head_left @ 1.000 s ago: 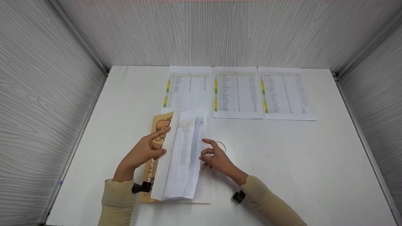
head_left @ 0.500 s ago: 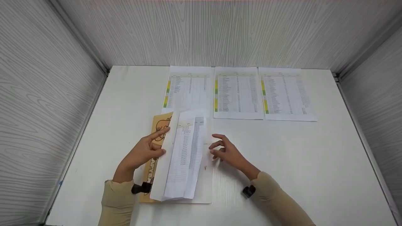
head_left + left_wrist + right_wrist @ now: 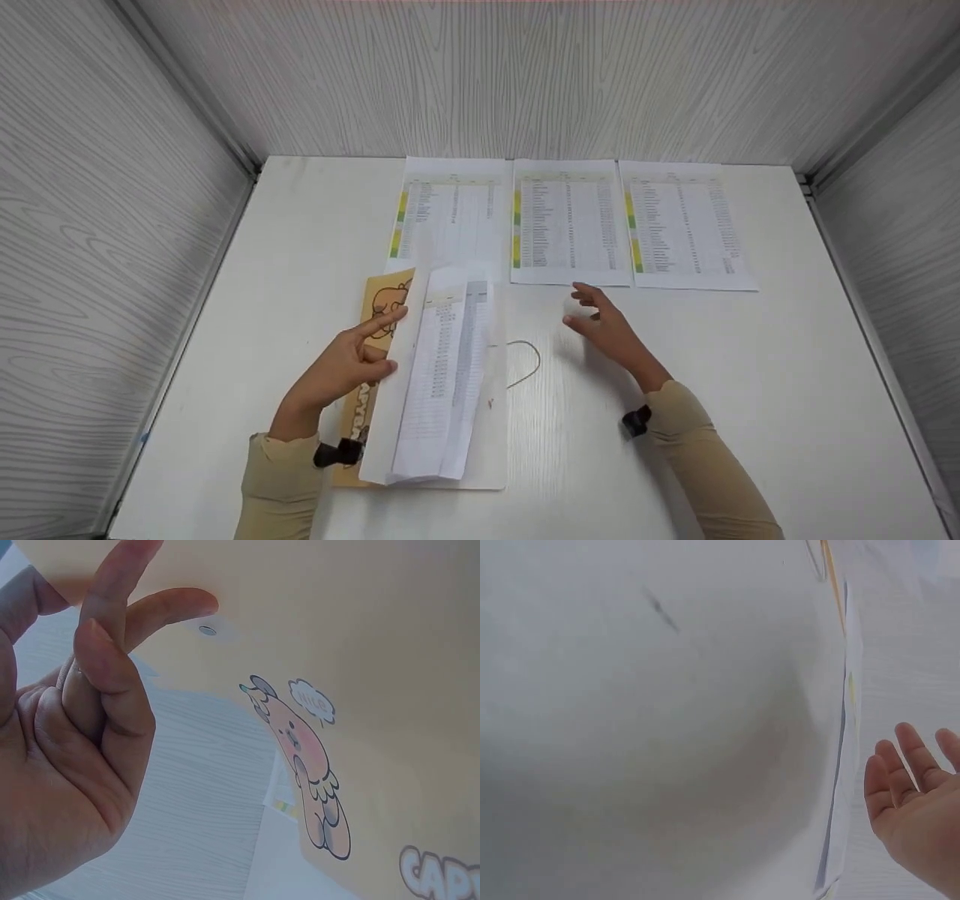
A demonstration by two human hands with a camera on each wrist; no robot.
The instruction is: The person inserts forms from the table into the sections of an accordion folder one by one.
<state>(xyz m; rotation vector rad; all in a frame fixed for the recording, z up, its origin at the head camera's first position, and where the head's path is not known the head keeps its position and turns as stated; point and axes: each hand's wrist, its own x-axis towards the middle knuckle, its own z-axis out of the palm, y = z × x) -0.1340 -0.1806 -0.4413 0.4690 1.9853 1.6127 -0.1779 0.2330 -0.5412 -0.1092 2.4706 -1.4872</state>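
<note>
A tan cardboard folder [image 3: 352,420] with a cartoon animal and lettering on its cover stands partly open in the head view. My left hand [image 3: 345,364] holds its raised cover by the edge, index finger and thumb at the white inner side. The left wrist view shows other fingers against the tan outer face [image 3: 375,727], beside a small round eyelet [image 3: 207,631]. Printed sheets [image 3: 427,412] stand bent inside the folder. A thin cord loop [image 3: 538,360] sticks out from its right edge. My right hand [image 3: 611,330] hovers right of the folder, holding nothing, fingers loosely bent.
Three printed sheets with yellow and green side bands lie along the back of the white table [image 3: 750,420]: left sheet [image 3: 469,232], middle sheet [image 3: 555,225] and right sheet [image 3: 675,225]. The folder overlaps the left one. Grey wood-grain panels [image 3: 480,75] enclose the table.
My right hand has moved away from the sheets in the folder, to the right and toward the back. My left hand and the raised cover stay almost where they were.
</note>
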